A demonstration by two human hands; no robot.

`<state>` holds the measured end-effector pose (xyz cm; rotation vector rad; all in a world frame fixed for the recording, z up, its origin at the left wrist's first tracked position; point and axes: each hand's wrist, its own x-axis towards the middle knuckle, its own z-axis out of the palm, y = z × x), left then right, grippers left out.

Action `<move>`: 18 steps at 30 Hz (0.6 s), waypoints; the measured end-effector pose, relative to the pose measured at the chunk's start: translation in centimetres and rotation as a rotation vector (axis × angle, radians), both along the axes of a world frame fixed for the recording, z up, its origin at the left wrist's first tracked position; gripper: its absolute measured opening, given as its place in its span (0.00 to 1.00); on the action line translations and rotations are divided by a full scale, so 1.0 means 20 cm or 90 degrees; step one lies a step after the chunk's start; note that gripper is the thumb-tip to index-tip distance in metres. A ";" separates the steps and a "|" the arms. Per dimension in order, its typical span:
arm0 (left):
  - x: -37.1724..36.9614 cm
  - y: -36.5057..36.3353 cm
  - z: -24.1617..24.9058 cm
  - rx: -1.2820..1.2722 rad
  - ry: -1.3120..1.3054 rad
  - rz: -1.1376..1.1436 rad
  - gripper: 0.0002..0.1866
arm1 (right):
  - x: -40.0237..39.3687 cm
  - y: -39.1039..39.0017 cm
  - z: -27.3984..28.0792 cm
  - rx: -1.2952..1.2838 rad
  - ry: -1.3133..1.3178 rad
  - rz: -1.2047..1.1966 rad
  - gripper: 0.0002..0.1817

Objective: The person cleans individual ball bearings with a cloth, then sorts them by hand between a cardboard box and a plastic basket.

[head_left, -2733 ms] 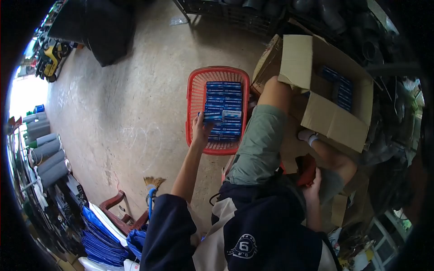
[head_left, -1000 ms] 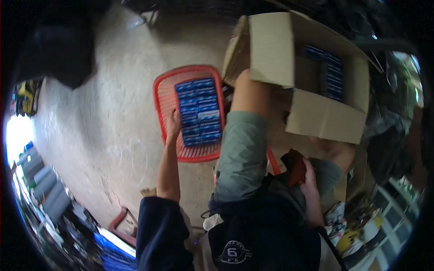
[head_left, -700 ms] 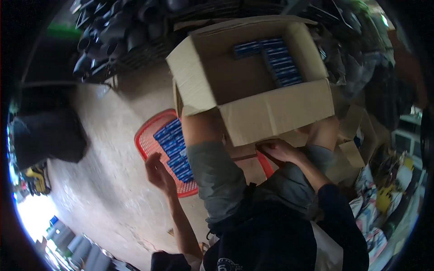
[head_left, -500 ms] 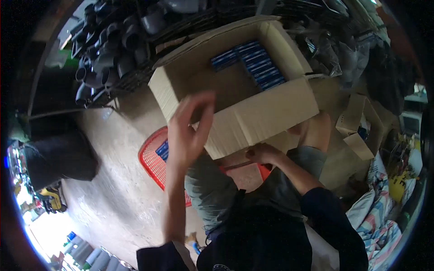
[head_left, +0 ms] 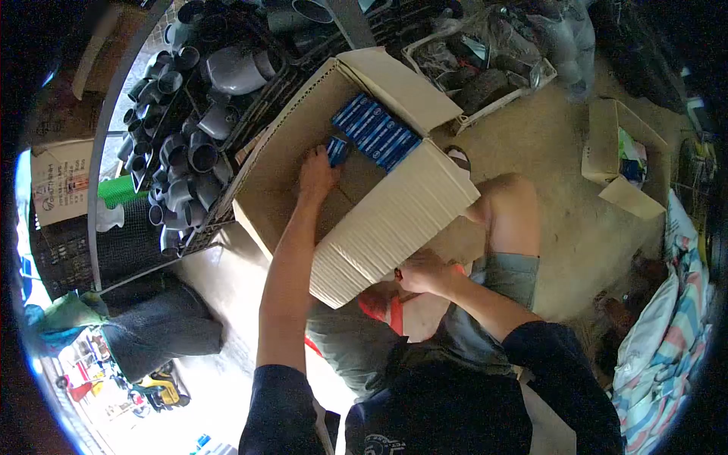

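Note:
A large open cardboard box [head_left: 394,227] stands tilted in front of me. Inside it, my left hand [head_left: 318,176] has its fingers around a small blue box [head_left: 337,151], just left of the others. Rows of similar small blue boxes [head_left: 377,133] lie packed against the far right wall. My right hand [head_left: 426,271] is closed below the carton's near flap, above my lap. Whatever sits in its fingers is too small to make out; a spot of orange-red shows at the fingertips. Part of a red basket [head_left: 396,315] shows under the carton, mostly hidden.
Grey pipe fittings [head_left: 182,152] fill a rack at the left. A tray [head_left: 485,95] of plastic-wrapped items lies beyond the carton. To the right stand a smaller open cardboard box [head_left: 629,152] and a striped sack [head_left: 667,318]. Dark cloth [head_left: 163,330] hangs at the lower left.
My left hand has moved from above the carton's near left edge down into it, now with a blue box. The view has turned, and my right hand stays below the flap.

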<state>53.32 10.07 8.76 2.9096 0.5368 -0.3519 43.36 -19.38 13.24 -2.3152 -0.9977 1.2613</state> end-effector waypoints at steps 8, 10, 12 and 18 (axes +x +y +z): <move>-0.63 -0.11 0.83 -0.258 -0.272 0.158 0.26 | 0.10 0.01 0.16 -0.091 0.238 -0.033 0.19; -1.03 -0.20 0.93 -0.495 -0.419 0.268 0.31 | 0.06 0.01 0.02 -0.074 0.219 0.028 0.21; -1.38 -0.46 1.01 -0.788 -0.618 0.404 0.36 | 0.06 0.02 -0.04 -0.038 0.299 0.045 0.23; -2.08 -0.99 0.98 -1.516 -0.782 0.569 0.32 | -0.18 -0.17 0.43 0.362 0.523 -0.179 0.23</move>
